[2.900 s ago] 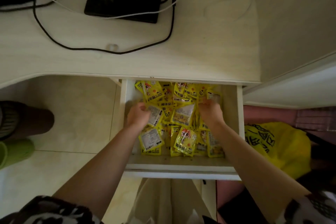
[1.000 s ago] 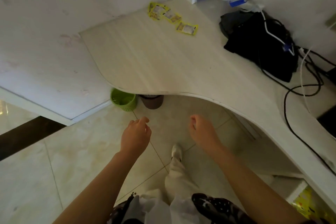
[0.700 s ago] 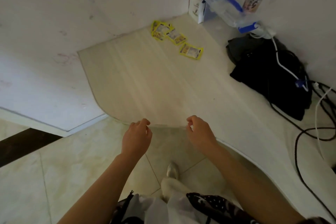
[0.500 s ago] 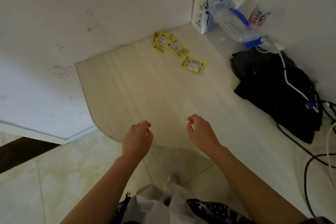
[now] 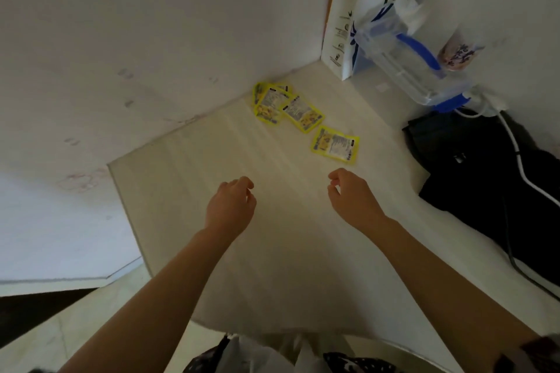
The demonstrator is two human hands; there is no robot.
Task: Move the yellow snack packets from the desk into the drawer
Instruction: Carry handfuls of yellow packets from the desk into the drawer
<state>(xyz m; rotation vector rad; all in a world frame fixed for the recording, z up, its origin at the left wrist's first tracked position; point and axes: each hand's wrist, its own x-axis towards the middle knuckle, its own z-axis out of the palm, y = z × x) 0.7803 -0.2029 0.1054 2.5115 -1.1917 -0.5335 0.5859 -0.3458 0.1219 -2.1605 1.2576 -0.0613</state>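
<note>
Yellow snack packets (image 5: pixel 291 107) on pale desk (image 5: pixel 272 266) by wall — both hands' grip loose, empty.

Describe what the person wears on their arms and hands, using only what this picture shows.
Both forearms are bare, and the left hand and right hand show no gloves, rings or watch. A dark sleeve with pale speckles edges the right upper arm.

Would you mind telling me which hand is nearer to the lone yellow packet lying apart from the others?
Right. The right hand hovers just below the lone packet; the left hand is farther off, below and left of it.
</note>
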